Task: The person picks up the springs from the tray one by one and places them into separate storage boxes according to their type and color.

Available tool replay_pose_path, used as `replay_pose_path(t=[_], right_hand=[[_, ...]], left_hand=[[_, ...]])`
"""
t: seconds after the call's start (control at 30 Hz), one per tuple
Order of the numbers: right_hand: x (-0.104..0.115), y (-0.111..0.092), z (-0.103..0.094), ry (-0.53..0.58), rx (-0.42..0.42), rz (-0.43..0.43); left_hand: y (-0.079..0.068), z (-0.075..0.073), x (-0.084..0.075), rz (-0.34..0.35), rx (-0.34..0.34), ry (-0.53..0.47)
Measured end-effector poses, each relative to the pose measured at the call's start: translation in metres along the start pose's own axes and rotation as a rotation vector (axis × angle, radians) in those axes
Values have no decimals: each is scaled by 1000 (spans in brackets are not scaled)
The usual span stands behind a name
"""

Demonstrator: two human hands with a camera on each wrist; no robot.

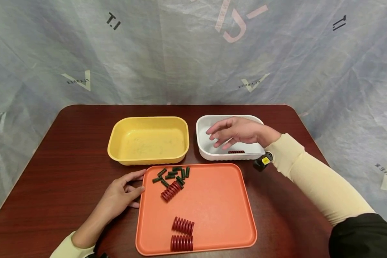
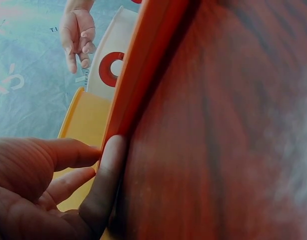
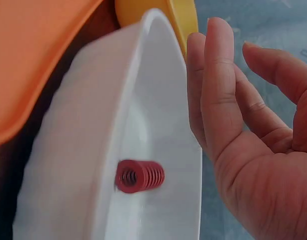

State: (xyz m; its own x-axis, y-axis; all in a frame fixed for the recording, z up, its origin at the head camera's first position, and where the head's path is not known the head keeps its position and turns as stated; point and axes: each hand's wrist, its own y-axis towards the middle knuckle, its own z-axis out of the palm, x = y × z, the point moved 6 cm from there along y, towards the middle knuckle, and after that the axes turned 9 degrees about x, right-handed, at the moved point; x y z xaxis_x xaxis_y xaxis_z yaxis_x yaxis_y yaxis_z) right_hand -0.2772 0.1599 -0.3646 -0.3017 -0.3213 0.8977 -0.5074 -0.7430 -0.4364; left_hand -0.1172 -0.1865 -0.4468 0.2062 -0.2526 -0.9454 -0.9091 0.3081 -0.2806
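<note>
My left hand (image 1: pixel 120 193) grips the left rim of an orange tray (image 1: pixel 216 211); in the left wrist view its fingertips (image 2: pixel 113 150) pinch the edge. My right hand (image 1: pixel 240 130) hovers over a white bin (image 1: pixel 206 156), fingers spread loosely and holding nothing. Inside that bin lies one red spring (image 3: pixel 141 176), near the front wall. On the tray, several small green springs (image 1: pixel 171 175) are scattered at the upper left, with a large red spring (image 1: pixel 171 191) against them. Two more red springs, one (image 1: pixel 183 225) above the other (image 1: pixel 182 243), lie near the tray's front edge.
A yellow bin (image 1: pixel 148 141) stands behind the tray, left of the white bin. Everything sits on a dark red wooden table (image 1: pixel 67 154). Behind the table hangs a grey printed sheet (image 1: pixel 167 53).
</note>
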Motion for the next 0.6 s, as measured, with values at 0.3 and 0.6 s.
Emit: replay_pose_path(t=[0.3,0.6], right_hand=[[0,-1,25,-15,53,-35],[-8,-2,48,15,110,-59]], left_hand=[[0,0,2,-1,2,-5],[1,1,2,-6,2,-9]])
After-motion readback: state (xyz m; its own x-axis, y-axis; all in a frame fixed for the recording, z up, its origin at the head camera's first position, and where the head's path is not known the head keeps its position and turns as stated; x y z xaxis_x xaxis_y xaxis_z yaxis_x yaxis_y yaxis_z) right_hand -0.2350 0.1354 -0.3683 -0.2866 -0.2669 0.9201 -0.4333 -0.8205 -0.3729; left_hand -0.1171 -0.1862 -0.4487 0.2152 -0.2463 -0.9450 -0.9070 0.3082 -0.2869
